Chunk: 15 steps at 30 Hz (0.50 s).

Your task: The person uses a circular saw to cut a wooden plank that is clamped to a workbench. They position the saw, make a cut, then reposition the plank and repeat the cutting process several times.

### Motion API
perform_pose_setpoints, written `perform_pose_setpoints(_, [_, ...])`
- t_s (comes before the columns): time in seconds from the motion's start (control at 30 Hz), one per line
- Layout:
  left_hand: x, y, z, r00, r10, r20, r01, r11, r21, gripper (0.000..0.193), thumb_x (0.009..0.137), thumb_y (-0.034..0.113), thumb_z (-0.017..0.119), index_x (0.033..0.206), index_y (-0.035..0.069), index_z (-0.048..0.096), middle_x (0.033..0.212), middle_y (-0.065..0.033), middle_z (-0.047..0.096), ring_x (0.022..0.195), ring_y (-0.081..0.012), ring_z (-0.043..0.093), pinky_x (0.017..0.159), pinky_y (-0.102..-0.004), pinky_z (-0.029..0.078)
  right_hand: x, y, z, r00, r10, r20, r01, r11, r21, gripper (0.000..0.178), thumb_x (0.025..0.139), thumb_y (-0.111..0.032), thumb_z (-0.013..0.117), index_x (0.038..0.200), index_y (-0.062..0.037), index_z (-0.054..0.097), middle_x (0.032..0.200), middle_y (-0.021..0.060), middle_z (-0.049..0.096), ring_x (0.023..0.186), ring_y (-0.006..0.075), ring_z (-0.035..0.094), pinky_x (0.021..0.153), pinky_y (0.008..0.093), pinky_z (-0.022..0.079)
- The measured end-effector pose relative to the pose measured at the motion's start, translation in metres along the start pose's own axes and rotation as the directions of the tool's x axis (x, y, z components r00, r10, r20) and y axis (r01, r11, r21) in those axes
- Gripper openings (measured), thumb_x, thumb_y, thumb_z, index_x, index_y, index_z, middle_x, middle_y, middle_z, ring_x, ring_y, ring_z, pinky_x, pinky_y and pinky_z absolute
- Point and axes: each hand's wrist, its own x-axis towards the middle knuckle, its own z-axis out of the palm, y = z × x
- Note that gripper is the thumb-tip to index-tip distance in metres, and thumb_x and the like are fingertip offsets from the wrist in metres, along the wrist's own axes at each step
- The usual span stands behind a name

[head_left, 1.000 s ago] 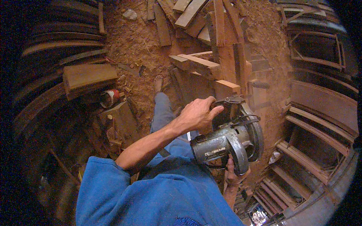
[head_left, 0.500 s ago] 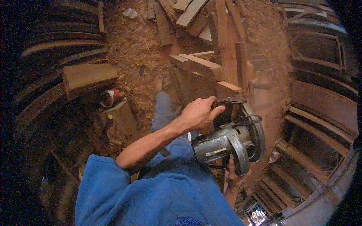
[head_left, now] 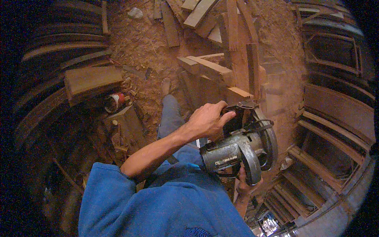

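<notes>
1. Circular saw (head_left: 237,152), grey metal body with a round blade guard, held in the air over the person's lap; taken as the landmark here.
2. Left hand (head_left: 207,120) lies on the upper left of the saw, grip wrapped closed on the dark front part of the tool, thumb stretched toward its top edge.
3. Right hand (head_left: 244,185) is under the saw, fingers curled up round the curved rear handle (mostly hidden by the saw body, only the fingers and wrist show), grip narrow and closed on that handle.
4. A black cable loops across the saw's top right, over the guard.
5. Just above the saw: a stack of rough wooden planks (head_left: 221,67), cut ends pale, lying crossed at angles.
6. Left of the saw and beyond the knee: a bare foot (head_left: 166,85) on the sawdust-covered floor (head_left: 138,43).
7. Far left of the saw: a thick wooden block (head_left: 92,81), with a red-and-white can (head_left: 114,102) just below it.
8. Right of the saw: wooden frames (head_left: 335,102) stacked along the edge of view.
9. Blue sleeve (head_left: 118,189) covers the left upper arm, below the saw.
</notes>
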Motion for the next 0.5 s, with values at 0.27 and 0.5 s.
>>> perform_pose_setpoints(0.27, [-0.002,-0.002,0.002,1.000,0.011,-0.019,-0.011,1.000,-0.009,0.054,0.098,0.045,0.054,0.120,-0.004,0.058,0.104,-0.0285,0.067,0.100,-0.0453,0.064,0.089,-0.0510,0.050,-0.019,0.025,0.006,0.991,0.058,-0.122,-0.052,0.997,0.054,0.029,0.084,-0.006,0.076,0.109,0.0015,0.064,0.091,0.0110,0.071,0.071,0.0171,0.065,0.067,0.0319,0.054])
perform_pose_setpoints(0.5, [-0.002,-0.001,0.004,1.000,0.011,-0.018,-0.011,1.000,0.005,0.055,0.098,0.046,0.053,0.120,-0.005,0.057,0.104,-0.0287,0.067,0.099,-0.0455,0.064,0.088,-0.0513,0.050,-0.016,0.022,0.003,0.997,0.033,-0.071,-0.031,0.999,0.030,0.025,0.083,-0.010,0.078,0.103,0.0012,0.068,0.090,0.0078,0.072,0.074,0.0154,0.065,0.068,0.0297,0.052])
